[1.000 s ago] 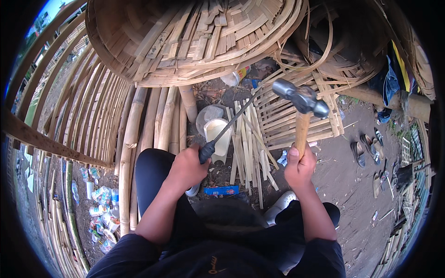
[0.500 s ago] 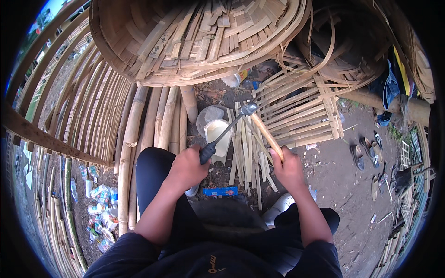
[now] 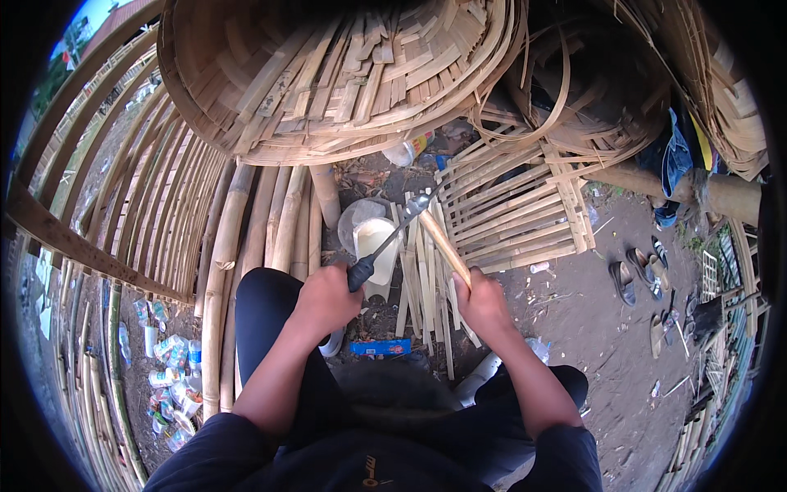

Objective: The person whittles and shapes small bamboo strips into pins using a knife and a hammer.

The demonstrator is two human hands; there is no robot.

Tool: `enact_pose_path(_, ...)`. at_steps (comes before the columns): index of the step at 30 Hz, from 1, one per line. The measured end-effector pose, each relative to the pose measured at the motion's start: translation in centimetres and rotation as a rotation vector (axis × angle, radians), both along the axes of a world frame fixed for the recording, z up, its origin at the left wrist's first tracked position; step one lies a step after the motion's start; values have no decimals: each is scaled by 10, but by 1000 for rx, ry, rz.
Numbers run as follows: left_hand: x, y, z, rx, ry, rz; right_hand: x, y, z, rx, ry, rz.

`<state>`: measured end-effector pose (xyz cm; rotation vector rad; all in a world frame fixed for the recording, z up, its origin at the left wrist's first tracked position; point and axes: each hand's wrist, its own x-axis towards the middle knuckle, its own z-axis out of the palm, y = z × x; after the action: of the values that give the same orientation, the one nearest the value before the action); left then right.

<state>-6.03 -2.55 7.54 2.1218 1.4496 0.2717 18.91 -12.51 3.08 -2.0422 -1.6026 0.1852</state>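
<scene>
My left hand point(image 3: 328, 299) is closed round the black handle of a thin, long-shafted metal tool point(image 3: 384, 248); its exact kind is unclear. The shaft slants up and away to the right. My right hand point(image 3: 482, 307) grips the wooden handle of a hammer point(image 3: 444, 250). The hammer's metal head overlaps the tool's shaft in view; I cannot tell whether they touch. Below both tools lie several pale split bamboo strips point(image 3: 447, 310) on the ground. A cream-coloured plastic container point(image 3: 374, 238) stands beside the strips, with a round translucent container point(image 3: 352, 220) behind it.
Large woven bamboo baskets point(image 3: 311, 123) fill the far side. A slatted bamboo panel point(image 3: 516, 213) lies at the far right. Bamboo poles point(image 3: 220, 303) and a slatted frame point(image 3: 156, 197) stand left, near discarded bottles and cups point(image 3: 172, 377). Shoes point(image 3: 643, 271) lie on the dirt at right.
The view has shifted slightly. My right hand and the hammer have moved a little left and nearer me, bringing the hammer's head lower along the tool's shaft. Both hands keep their grip.
</scene>
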Motion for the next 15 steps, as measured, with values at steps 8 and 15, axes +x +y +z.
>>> enact_pose_path(8,-9,-6,-11,-7,-25,39,-4,3,13,26,69,-44)
enact_pose_path(15,-8,-6,-9,3,-20,1,-9,3,21,21,22,-15)
